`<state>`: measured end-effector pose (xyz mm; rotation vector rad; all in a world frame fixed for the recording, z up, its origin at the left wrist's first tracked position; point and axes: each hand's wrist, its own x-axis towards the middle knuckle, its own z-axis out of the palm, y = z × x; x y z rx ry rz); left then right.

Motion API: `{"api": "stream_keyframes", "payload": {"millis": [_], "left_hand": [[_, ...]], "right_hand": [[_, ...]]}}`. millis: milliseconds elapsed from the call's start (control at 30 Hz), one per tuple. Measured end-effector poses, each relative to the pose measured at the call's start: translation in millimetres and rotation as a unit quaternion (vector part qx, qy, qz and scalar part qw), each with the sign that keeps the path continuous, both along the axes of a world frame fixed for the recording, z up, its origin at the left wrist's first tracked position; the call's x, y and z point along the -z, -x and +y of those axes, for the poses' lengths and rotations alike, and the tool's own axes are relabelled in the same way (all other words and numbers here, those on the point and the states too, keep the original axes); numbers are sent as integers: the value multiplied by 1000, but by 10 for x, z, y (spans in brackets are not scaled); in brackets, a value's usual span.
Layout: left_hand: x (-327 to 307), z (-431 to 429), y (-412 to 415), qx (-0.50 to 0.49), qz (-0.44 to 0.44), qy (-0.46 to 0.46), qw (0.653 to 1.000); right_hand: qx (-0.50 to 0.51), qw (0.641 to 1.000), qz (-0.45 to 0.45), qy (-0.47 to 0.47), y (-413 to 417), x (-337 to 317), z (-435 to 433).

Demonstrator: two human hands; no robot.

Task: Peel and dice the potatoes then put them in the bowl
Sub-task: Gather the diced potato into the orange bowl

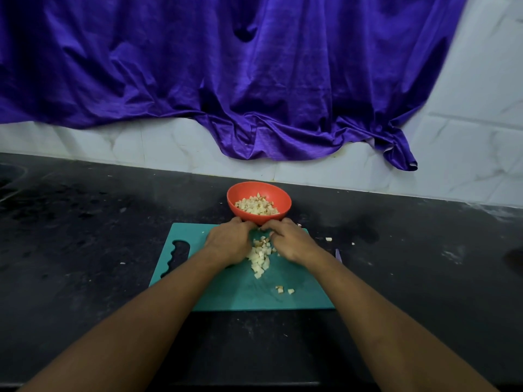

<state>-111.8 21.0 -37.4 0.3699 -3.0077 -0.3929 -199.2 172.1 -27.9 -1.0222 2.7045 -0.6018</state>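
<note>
Two hands: left grip [230,240] and right grip [291,241], fingers curled, are cupped round diced potato [261,257] at the far edge of the cutting board [226,292], beside the bowl [242,193].

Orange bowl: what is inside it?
The orange bowl holds a heap of diced potato, some pieces with brown edges. The bowl's floor beneath the heap is covered.

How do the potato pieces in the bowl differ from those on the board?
The bowl pieces lie heaped in the orange bowl; the board pieces trail across the teal board. The left hand and right hand flank the board pieces, not the bowl pieces. Both: pale cubes.
</note>
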Motion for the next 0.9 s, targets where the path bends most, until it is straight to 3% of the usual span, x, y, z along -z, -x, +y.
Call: {"api": "stream_keyframes", "payload": {"millis": [233, 433, 567, 667, 800, 900], "left_hand": [[59, -23, -83, -16, 64, -59, 996], [24, 11, -27, -4, 28, -14, 1000], [23, -20, -42, 18, 29, -33, 999], [66, -80, -138, 43, 49, -90, 994], [106, -155, -281, 50, 90, -266, 958], [117, -141, -337, 46, 89, -315, 944]], "right_hand": [[35, 992, -26, 114, 21, 5, 86], [18, 1000, 6, 13, -29, -17, 1], [-5, 1000, -12, 12, -65, -72, 11], [-10, 994, -86, 65, -78, -137, 126], [68, 974, -145, 159, -25, -285, 342], [130, 981, -128, 71, -16, -282, 414]]}}
